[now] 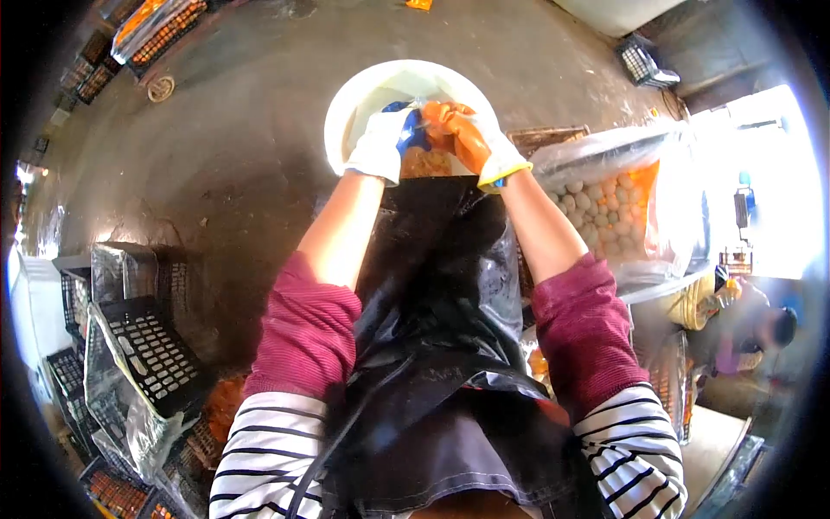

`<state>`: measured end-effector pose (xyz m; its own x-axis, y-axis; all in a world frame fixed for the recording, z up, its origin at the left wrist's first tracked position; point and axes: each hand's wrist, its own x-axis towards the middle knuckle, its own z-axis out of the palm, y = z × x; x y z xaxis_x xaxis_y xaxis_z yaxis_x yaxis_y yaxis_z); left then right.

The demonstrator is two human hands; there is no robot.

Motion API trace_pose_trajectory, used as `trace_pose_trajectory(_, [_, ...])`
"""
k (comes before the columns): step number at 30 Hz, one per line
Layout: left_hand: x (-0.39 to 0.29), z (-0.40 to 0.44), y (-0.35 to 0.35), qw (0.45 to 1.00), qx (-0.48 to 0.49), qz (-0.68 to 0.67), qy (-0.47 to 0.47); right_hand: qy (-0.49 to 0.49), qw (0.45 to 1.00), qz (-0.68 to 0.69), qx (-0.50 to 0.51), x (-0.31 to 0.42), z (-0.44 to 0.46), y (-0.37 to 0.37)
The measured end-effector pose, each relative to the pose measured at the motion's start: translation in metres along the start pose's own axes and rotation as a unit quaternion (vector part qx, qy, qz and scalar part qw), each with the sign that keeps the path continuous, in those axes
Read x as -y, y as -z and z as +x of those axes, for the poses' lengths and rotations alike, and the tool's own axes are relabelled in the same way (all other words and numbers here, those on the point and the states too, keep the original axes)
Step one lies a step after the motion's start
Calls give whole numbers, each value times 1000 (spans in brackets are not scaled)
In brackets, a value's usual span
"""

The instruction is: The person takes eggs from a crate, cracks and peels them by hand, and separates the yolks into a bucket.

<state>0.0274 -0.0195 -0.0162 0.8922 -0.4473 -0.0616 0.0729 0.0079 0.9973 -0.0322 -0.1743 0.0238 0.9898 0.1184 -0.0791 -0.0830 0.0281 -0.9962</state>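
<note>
My left hand (389, 141), in a white and blue work glove, meets my right hand (467, 140), in an orange glove with a yellow cuff edge. Both are over a round white tub (343, 130). The fingers of each hand are curled and pressed together at the fingertips. Whatever they pinch is too small and hidden to make out. Below the hands, an orange-brown mass (425, 163) shows inside the tub. A black apron (441, 233) covers my front up to the tub's near rim.
To the right stands a plastic-lined crate of pale round egg-like items (605, 208). Black plastic crates (156, 355) are stacked at left. More filled crates (169, 35) stand at the far left. Another person (748, 320) is at the right, near a yellowish bucket (687, 307).
</note>
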Motion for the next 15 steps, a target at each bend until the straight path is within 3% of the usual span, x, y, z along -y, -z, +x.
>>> trace_pose_trajectory(1, [-6, -3, 0, 999, -13, 29, -10, -25, 999, 44, 0, 3, 0, -4])
trace_pose_trajectory(3, [-24, -17, -4, 994, -20, -100, 43, -77, 988, 133, -3, 10, 0, -10])
trace_pose_trajectory(5, [10, -1, -2, 992, -41, 76, -90, -72, 996, -25, -36, -9, 13, 1])
trace_pose_trajectory(7, [2, -2, -2, 944, -27, 259, -204, -51, 994, -63, -71, -23, 20, 5])
trace_pose_trajectory(10, [-49, -16, -10, 985, 57, 145, 68, -8, 993, -23, -118, -45, 27, 15])
trace_pose_trajectory(13, [-50, -22, -18, 980, 18, -151, 126, 24, 982, -131, -134, -42, 26, 18])
trace_pose_trajectory(15, [-46, -18, -20, 969, -41, -211, 122, 58, 975, -183, -116, -21, 11, 6])
